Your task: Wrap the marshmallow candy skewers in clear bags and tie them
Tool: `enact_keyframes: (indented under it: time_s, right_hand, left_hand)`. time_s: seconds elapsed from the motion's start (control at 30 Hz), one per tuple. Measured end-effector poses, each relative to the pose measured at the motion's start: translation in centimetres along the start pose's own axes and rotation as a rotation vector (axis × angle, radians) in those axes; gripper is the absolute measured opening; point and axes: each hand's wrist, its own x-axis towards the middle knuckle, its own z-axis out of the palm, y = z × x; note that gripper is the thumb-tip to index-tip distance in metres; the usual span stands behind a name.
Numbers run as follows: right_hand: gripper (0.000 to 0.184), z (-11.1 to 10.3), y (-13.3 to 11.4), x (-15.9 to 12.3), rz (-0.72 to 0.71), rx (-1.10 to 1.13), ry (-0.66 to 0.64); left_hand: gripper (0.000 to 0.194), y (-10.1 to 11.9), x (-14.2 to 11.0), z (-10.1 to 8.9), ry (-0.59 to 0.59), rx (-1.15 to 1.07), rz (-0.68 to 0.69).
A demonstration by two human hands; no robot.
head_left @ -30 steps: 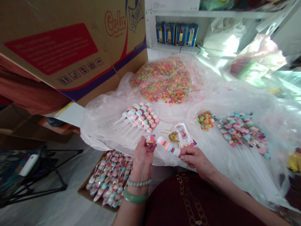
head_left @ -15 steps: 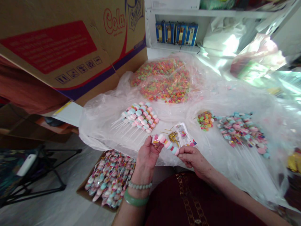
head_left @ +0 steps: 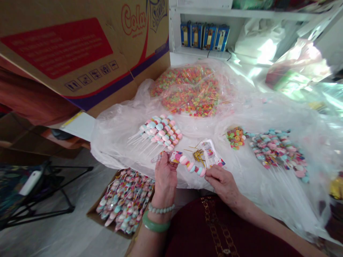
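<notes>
A skewer of pink, white and blue marshmallows (head_left: 191, 166) spans the gap between my hands above the table's near edge. My right hand (head_left: 223, 182) is closed around its lower right end; the stick there is hidden by the fingers. At the other end, my left hand (head_left: 165, 175) pinches a small clear printed bag (head_left: 175, 156), whose mouth is by the top marshmallow. Just beyond lie gold twist ties (head_left: 198, 155) and a stack of printed bags (head_left: 210, 150). A pile of marshmallow skewers (head_left: 162, 130) rests behind my left hand.
Wrapped skewers (head_left: 278, 148) lie at the right beside loose fruit-coloured rings (head_left: 235, 137). A large bag of rings (head_left: 191, 92) sits at the back, near a tall cardboard box (head_left: 85, 46). On the floor stand a box of wrapped skewers (head_left: 125, 203) and a folding chair (head_left: 34, 189).
My left hand has shifted slightly left and opened its grip somewhat, with more of the clear bag showing. The skewer has stayed in my right hand, and the view has shifted slightly.
</notes>
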Motion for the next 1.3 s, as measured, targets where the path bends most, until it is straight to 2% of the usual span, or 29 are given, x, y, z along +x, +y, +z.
enact_keyframes:
  time_s: [0.13, 0.23, 0.33, 0.53, 0.63, 0.83, 0.97, 1.1, 1.2, 1.3]
  right_hand:
    - [0.016, -0.2, 0.0, 0.2, 0.001, 0.019, -0.018]
    - [0.015, -0.5, 0.2, 0.7, 0.035, 0.117, -0.093]
    - [0.011, -0.9, 0.6, 1.2, 0.135, 0.219, -0.145]
    - [0.011, -0.7, 0.8, 1.5, 0.360, 0.387, -0.090]
    - [0.012, -0.1, 0.9, 1.4, 0.409, 0.449, -0.107]
    - [0.011, 0.7, 2.1, 1.4, 0.247, 0.107, 0.040]
    - [0.017, 0.7, 2.6, 1.3, 0.138, -0.130, 0.005]
    - [0.022, 0.7, 2.3, 1.1, 0.087, -0.315, -0.030]
    - [0.020, 0.8, 1.9, 1.2, 0.075, -0.258, -0.057]
    - [0.013, 1.1, 1.7, 1.6, 0.208, 0.000, -0.112]
  left_hand:
    - [0.009, -0.2, 0.1, -0.3, -0.008, 0.040, -0.014]
    - [0.014, 0.0, 0.2, -0.5, -0.030, 0.121, -0.076]
    - [0.017, 0.4, 0.2, -0.7, -0.055, 0.203, -0.133]
    - [0.023, 0.2, 0.1, -1.0, -0.053, 0.295, -0.100]
    - [0.026, -0.3, -0.2, -1.1, -0.057, 0.287, -0.115]
    - [0.026, -1.3, -1.3, -0.7, -0.104, 0.219, -0.195]
    - [0.027, -1.8, -1.9, -0.5, -0.175, 0.253, -0.227]
    - [0.026, -2.3, -1.9, -0.6, -0.207, 0.277, -0.231]
    - [0.026, -2.6, -1.6, -0.8, -0.194, 0.285, -0.235]
    - [0.026, -2.7, -1.5, -1.0, -0.175, 0.290, -0.242]
